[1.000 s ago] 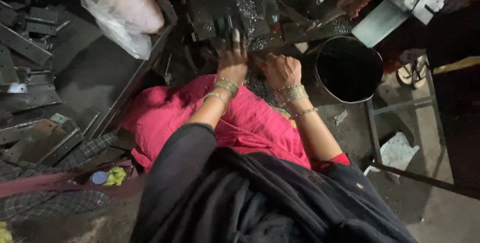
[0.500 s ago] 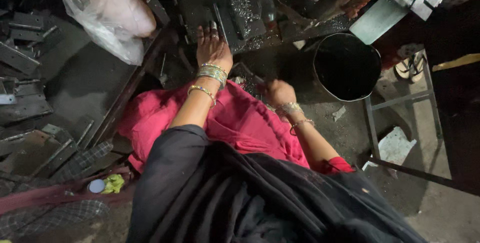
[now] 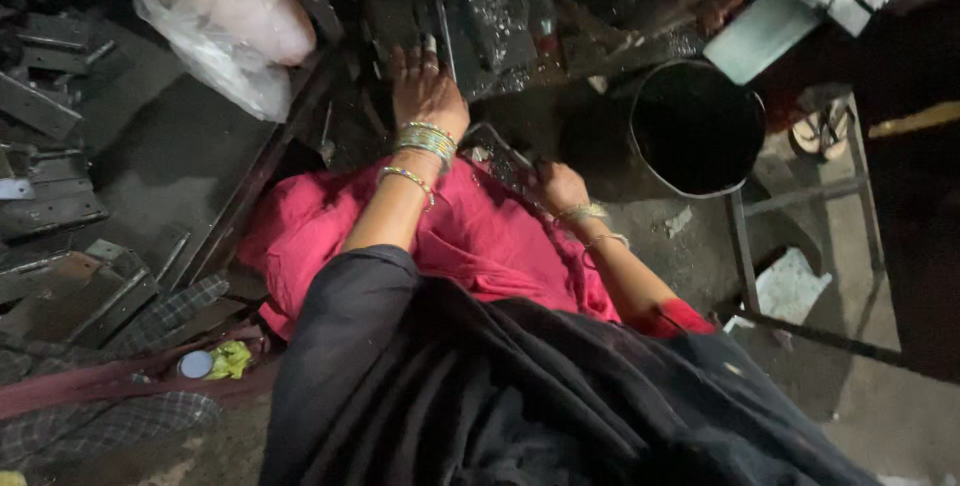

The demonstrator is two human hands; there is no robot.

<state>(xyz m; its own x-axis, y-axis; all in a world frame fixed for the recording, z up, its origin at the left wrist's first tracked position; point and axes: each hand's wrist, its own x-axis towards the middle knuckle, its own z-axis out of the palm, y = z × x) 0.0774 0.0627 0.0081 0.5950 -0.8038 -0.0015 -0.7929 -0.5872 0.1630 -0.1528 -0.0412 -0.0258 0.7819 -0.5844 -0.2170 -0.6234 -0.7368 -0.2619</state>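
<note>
My left hand [image 3: 425, 86], with several bangles on the wrist, reaches forward with fingers spread and rests flat on dark metal parts [image 3: 470, 21] on the machine bed ahead. My right hand [image 3: 560, 186] is drawn back near my lap, its fingers curled at the edge of a shallow dark tray of small metal pieces [image 3: 500, 156]. The fingers hide what, if anything, they hold. A pink cloth [image 3: 480, 236] covers my lap under both forearms.
A black bucket [image 3: 697, 126] stands to the right of my right hand. A translucent plastic bag [image 3: 225, 26] lies at the upper left. Metal strips and bars [image 3: 60, 196] are piled on the left. A metal frame [image 3: 800, 196] and a sandal [image 3: 820, 131] sit at the right.
My left hand moved forward and left, away from the right hand, onto the metal parts. My right hand pulled back toward my lap by the tray.
</note>
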